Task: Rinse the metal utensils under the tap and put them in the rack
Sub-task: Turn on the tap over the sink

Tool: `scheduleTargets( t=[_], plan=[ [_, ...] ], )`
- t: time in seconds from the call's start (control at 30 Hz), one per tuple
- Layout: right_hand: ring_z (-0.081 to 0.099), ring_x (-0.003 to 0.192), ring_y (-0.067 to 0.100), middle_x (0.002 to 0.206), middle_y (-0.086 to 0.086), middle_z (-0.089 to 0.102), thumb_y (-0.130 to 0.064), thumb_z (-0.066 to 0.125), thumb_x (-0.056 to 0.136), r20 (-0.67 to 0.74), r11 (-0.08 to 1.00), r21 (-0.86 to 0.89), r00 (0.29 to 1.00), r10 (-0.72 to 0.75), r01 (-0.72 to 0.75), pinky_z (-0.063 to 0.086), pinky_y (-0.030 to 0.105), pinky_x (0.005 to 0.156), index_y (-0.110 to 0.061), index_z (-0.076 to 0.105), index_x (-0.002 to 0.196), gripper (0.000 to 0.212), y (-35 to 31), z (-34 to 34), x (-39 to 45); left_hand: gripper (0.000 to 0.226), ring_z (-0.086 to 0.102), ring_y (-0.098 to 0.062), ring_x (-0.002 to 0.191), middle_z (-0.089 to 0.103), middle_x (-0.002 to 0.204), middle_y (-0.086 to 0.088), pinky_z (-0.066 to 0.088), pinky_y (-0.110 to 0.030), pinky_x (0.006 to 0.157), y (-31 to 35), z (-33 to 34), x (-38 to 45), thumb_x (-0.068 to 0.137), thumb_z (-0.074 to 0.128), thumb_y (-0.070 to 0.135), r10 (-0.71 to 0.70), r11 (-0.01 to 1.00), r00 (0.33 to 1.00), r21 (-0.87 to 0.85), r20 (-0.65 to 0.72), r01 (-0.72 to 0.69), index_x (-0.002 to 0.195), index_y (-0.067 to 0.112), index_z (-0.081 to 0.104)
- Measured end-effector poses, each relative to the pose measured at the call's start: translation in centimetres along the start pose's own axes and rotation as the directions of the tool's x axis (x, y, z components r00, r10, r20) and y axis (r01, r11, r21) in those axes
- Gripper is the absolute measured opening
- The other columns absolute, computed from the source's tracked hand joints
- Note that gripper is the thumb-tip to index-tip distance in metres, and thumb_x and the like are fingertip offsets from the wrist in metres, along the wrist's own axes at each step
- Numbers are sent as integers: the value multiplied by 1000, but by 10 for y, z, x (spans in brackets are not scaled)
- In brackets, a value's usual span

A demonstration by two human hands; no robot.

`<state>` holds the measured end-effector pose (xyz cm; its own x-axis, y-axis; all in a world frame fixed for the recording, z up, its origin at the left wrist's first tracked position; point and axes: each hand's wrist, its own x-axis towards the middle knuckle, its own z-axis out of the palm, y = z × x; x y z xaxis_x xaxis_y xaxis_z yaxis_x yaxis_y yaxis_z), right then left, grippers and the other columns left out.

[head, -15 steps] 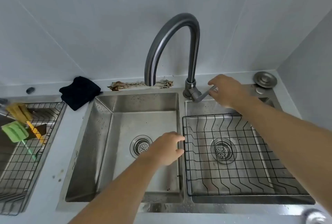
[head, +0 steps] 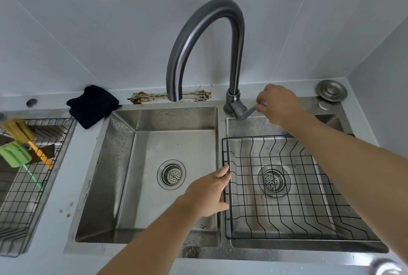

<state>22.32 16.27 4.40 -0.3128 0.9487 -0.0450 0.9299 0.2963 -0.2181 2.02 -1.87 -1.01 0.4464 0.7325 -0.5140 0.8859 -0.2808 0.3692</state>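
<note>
Head view: right hand [head: 280, 107] pinches tap lever [head: 248, 112], no water flowing; left hand [head: 209, 193] grips the rim of the rack [head: 254, 137], which sits in the right basin [head: 242, 124]. No utensils seen. Likely the tap-opening step, and fetching them comes next.

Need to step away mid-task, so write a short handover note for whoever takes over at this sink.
Left hand: grips the left rim of the black wire rack in the right basin.
Right hand: pinches the tap lever; no water flows from the spout, which hangs over the left basin.
Done: nothing rinsed; the rack holds nothing.
Left: no metal utensils in view; find, rinse and rack them.
</note>
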Motion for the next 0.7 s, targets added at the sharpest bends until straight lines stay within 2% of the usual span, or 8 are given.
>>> scheduleTargets(
  t=[0.13, 0.7],
  plan=[
    [57, 92, 29, 100, 11, 61, -26, 61, 92, -1, 1000, 2, 1000, -8, 8, 44, 36, 75, -7, 72, 99, 23, 1, 1, 2, 91, 22, -12, 145, -10, 163, 10, 37, -35, 109, -2, 1, 0, 85, 69, 38, 10, 1000, 1000, -4, 12, -10, 154, 14, 14],
    [55, 90, 28, 98, 11, 61, -25, 59, 93, -22, 999, 21, 999, -31, 32, 44, 35, 74, -5, 69, 97, 23, 1, 5, -2, 91, 18, -11, 147, -8, 163, 11, 34, -35, 112, -3, 4, 0, 85, 70, 38, 13, 1000, 1000, -9, -21, -14, 154, 14, 15]
  ],
)
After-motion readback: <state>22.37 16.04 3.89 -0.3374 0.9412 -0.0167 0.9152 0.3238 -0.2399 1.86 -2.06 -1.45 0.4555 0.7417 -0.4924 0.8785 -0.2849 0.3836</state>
